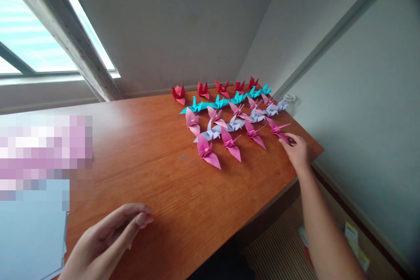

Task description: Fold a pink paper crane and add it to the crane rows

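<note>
My right hand (298,151) reaches to the right side of the table, its thumb and fingers pinching the near wing of a dark pink origami crane (276,129). This crane is at the right end of the front row. To its left lie more dark pink cranes, among them one in the middle (252,133) and one at the row's left end (206,151). Over the table's near left part hovers or rests my left hand (114,236); its fingers are curled with the thumb against them, and nothing shows in them.
Behind the front row stand rows of pale lilac (235,124), light pink (216,117), turquoise (219,103) and red cranes (203,90). A pale blue stack of sheets (33,236) lies on the left, below a pixelated patch. Walls border the wooden table (157,162) behind and right.
</note>
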Demonstrator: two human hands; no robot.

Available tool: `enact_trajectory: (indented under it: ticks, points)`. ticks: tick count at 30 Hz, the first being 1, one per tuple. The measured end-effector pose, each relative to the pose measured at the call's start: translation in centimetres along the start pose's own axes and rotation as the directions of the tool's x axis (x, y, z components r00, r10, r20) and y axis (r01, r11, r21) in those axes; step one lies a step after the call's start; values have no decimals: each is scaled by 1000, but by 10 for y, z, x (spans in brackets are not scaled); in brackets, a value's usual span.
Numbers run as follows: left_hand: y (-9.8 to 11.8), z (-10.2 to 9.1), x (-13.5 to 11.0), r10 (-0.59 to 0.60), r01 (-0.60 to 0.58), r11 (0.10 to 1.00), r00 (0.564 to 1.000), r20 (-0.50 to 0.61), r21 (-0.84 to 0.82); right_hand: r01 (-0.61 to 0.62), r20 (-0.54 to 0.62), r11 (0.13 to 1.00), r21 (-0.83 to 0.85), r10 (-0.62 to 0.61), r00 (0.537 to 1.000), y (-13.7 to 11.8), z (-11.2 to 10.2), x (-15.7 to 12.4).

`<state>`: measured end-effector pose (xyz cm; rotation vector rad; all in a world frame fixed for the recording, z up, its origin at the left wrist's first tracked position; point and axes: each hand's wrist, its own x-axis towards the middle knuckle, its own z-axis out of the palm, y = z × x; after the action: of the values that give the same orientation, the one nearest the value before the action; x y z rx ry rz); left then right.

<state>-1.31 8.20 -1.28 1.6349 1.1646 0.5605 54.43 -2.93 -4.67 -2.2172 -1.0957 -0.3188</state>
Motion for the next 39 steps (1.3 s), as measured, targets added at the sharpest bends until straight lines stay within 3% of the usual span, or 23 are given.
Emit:
enact_trajectory:
  ticks: [39]
  points:
    - [2,-1,0,-81,81,997,997,-11,2,-42,-17,997,71,43,999,-8,9,9]
